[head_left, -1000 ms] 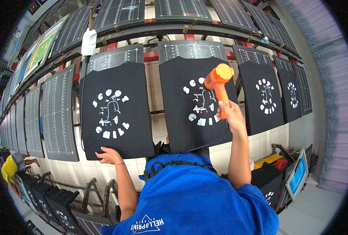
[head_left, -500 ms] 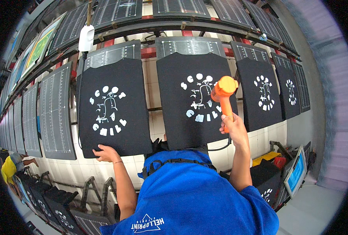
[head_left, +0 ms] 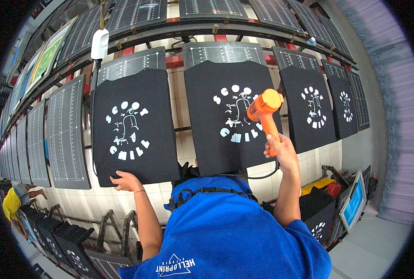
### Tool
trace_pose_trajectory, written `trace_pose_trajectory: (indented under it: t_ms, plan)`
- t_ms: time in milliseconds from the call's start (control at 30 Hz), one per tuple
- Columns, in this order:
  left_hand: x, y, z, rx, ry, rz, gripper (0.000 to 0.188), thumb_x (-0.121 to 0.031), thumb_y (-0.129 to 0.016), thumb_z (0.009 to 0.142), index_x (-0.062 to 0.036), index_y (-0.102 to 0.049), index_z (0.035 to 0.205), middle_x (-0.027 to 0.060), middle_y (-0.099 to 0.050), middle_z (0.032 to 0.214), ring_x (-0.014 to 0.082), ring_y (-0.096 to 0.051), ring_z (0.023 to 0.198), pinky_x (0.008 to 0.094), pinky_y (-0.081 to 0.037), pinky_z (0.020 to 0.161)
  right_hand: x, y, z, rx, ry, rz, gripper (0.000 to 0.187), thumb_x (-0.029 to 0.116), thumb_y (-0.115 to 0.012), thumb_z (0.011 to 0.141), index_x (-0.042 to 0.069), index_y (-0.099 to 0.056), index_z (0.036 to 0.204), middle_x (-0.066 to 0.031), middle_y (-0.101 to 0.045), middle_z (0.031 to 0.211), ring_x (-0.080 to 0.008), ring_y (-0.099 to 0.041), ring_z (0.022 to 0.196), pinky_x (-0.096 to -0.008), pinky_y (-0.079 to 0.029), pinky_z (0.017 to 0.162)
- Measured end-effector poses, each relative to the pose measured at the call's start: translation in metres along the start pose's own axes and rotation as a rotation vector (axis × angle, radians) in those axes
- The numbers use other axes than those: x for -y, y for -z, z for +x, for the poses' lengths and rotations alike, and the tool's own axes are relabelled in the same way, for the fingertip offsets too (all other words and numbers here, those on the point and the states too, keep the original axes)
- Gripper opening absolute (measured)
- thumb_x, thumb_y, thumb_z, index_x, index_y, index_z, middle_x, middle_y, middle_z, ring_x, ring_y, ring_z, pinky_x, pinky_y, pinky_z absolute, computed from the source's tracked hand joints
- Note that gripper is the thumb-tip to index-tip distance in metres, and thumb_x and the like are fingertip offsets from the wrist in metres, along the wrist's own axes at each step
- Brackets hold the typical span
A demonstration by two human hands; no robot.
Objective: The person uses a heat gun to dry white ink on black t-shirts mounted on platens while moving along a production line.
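Note:
My right hand (head_left: 283, 151) is wrapped round the handle of an orange heat gun (head_left: 265, 109), its cord running down from the grip. The gun is over the right part of the white print on a black shirt (head_left: 211, 93), its dark nozzle end facing left. This shirt is stretched on a dark board with marked lines. At the lower left corner of another printed black shirt (head_left: 155, 102), my left hand (head_left: 127, 181) lies with its fingers apart. The fingertips are at the hem, and no held object shows in them.
More printed shirts (head_left: 304, 111) lie on boards to the right. Bare marked boards (head_left: 66, 132) line the left and the far row. A white socket block (head_left: 100, 44) hangs from above. Behind me stand racks with shirts and a blue framed screen (head_left: 352, 204). A person in yellow (head_left: 11, 204) is at far left.
The heat gun has tipped slightly, its nozzle end shifting a little left and its handle a little right and down. My left hand stays at the shirt's corner.

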State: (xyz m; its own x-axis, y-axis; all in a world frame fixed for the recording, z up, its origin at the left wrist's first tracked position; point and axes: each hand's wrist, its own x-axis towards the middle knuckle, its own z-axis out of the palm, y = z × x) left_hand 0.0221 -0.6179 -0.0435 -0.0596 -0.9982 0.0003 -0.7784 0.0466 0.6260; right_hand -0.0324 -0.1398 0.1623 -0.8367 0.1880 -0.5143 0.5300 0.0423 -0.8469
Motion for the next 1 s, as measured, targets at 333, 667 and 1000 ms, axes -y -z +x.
trace_pose_trajectory:
  t_ms: [333,667,1000]
  plan:
    - [-0.001,0.0,-0.001,0.009,0.033,0.021,0.055,-0.037,-0.043,0.097,-0.0069,-0.033,0.142,0.0353,-0.024,0.138,0.0444,-0.051,0.112,0.0495,-0.043,0.094,-0.001,0.001,-0.004,0.033,-0.014,-0.034,0.025,0.028,-0.062,0.091,0.004,-0.056,0.094,-0.0013,-0.056,0.07,-0.0111,-0.058,0.059,-0.0234,-0.047,0.053]
    - [0.0,-0.004,-0.001,-0.021,0.012,0.055,0.057,-0.038,-0.044,0.096,-0.0088,-0.033,0.143,0.0346,-0.027,0.136,0.0455,-0.051,0.112,0.0508,-0.045,0.091,-0.006,0.015,-0.012,0.064,-0.002,-0.051,0.027,0.027,-0.062,0.091,0.002,-0.056,0.096,-0.0014,-0.056,0.07,-0.0111,-0.057,0.056,-0.0232,-0.048,0.052]
    - [0.006,-0.006,0.001,-0.012,0.006,0.081,0.057,-0.041,-0.044,0.095,-0.0108,-0.033,0.142,0.038,-0.027,0.134,0.0486,-0.05,0.112,0.0529,-0.045,0.089,-0.006,0.017,0.011,0.117,0.054,0.019,0.027,0.028,-0.061,0.092,0.002,-0.055,0.098,-0.002,-0.056,0.071,-0.0119,-0.058,0.059,-0.0247,-0.048,0.052]
